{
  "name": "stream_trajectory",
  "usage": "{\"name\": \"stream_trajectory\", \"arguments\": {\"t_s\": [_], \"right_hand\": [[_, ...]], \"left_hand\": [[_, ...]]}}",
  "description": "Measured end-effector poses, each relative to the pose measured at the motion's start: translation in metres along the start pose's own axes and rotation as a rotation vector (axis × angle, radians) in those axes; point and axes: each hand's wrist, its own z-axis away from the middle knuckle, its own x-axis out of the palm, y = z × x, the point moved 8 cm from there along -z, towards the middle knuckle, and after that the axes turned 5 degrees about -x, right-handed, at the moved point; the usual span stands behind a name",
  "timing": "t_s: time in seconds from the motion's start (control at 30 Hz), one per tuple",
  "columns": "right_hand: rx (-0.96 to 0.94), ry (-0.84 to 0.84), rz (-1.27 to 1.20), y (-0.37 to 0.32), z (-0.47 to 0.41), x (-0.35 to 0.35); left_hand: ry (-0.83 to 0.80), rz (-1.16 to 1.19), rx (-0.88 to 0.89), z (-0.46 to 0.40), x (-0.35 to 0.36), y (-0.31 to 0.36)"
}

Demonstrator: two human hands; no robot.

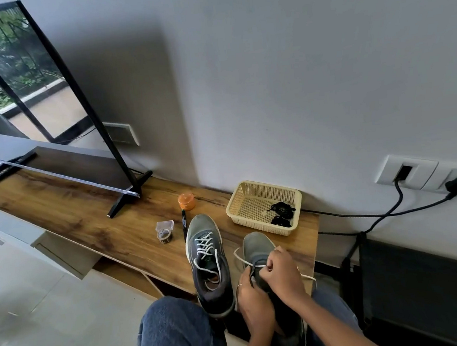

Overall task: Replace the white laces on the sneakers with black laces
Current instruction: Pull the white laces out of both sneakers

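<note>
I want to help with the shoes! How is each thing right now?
Left sneaker: white lace threaded, untied.
Right sneaker: white lace partly out.
Left hand: grips right sneaker.
Right hand: pinches lace.
Black laces: bundled in basket.
Marker: capped, lying flat.

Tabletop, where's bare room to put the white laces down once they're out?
The wood between the TV foot and the tape roll is bare. Around the marker, sneakers and basket it's crowded.

Wood-grain shelf [85, 216], perforated plastic basket [252, 195], glossy floor tiles [39, 319]
</note>
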Motion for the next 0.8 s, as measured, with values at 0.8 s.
{"name": "stream_trajectory", "arguments": {"t_s": [0.8], "right_hand": [[-0.183,-0.114,0.365,-0.02,-0.003,0.008]], "left_hand": [[-0.049,-0.027,0.033,0.008,-0.005,0.011]]}}
